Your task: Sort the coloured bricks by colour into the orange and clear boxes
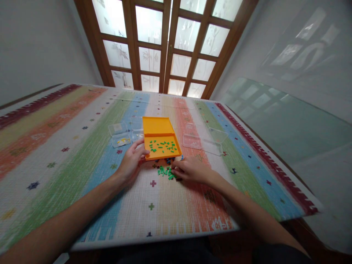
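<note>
My left hand [134, 158] grips the left side of an open orange case [158, 126], its thumb over the near rim. Several small green pieces [162, 144] are scattered inside the case's near half. In front of the case a pile of green bricks [164, 171] lies on the cloth, with some dark blue and brown pieces partly hidden behind my hand and the case. My right hand [187, 168] is at the right edge of this pile, fingers bent and pressed together. What those fingertips hold, if anything, I cannot make out.
A clear plastic box [120, 141] with yellow and white pieces stands open left of the case, another clear box [136, 135] beside it. To the right are more open clear boxes [213, 147]. A striped cloth [104, 157] covers the table; wooden glazed doors [167, 47] stand behind.
</note>
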Action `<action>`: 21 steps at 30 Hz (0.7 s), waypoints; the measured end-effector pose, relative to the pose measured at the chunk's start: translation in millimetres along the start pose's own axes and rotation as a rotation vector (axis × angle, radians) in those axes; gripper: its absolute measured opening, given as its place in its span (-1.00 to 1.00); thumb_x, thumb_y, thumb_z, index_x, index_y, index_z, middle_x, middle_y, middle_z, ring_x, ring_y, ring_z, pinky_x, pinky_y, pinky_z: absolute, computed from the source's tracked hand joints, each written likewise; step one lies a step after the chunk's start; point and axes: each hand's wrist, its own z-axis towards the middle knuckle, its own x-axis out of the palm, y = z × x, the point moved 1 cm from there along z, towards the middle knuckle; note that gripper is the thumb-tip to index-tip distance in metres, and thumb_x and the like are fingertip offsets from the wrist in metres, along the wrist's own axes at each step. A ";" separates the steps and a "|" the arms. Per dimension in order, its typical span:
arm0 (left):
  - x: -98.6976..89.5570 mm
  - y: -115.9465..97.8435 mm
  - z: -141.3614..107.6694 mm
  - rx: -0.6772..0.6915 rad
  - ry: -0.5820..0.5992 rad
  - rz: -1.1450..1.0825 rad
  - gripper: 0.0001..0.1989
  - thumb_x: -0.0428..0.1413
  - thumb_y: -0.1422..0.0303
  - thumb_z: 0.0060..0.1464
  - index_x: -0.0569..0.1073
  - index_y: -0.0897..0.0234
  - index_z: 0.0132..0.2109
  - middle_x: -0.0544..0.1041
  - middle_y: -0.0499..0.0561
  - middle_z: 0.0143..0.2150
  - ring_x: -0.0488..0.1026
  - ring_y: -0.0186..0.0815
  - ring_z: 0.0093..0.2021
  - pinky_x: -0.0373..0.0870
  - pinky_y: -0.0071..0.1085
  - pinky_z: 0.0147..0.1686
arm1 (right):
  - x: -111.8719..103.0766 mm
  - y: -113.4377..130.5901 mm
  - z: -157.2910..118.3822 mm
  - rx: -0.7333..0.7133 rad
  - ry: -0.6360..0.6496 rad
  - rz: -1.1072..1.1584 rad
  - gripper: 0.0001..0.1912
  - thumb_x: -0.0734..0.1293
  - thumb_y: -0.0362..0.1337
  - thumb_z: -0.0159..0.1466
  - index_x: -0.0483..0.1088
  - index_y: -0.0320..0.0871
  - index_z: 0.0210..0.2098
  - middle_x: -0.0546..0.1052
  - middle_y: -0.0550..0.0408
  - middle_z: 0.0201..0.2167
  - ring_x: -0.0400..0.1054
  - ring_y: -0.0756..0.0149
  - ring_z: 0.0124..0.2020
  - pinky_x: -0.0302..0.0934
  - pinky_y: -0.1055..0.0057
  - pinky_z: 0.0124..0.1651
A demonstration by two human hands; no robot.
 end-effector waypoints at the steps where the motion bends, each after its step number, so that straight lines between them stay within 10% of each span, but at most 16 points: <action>1: 0.0 -0.1 0.0 0.000 -0.005 -0.002 -0.46 0.26 0.58 -0.17 0.48 0.29 0.04 0.72 0.09 -0.23 0.69 -0.17 -0.23 0.57 -0.44 -0.31 | 0.5 0.8 0.3 0.006 0.006 -0.010 -0.84 0.32 -0.32 0.42 0.56 -0.19 -0.19 0.62 0.02 -0.38 0.39 0.32 -0.39 -0.02 0.42 -0.38; 21: 0.7 -1.5 -0.8 -0.013 -0.004 -0.007 -0.50 0.22 0.61 -0.12 0.47 0.28 0.03 0.73 0.06 -0.23 0.70 -0.19 -0.24 0.59 -0.44 -0.33 | -3.9 -1.8 3.8 0.004 0.021 0.054 -0.84 0.29 -0.40 0.36 0.53 -0.18 -0.29 0.59 0.06 -0.39 0.30 0.39 -0.44 -0.07 0.43 -0.37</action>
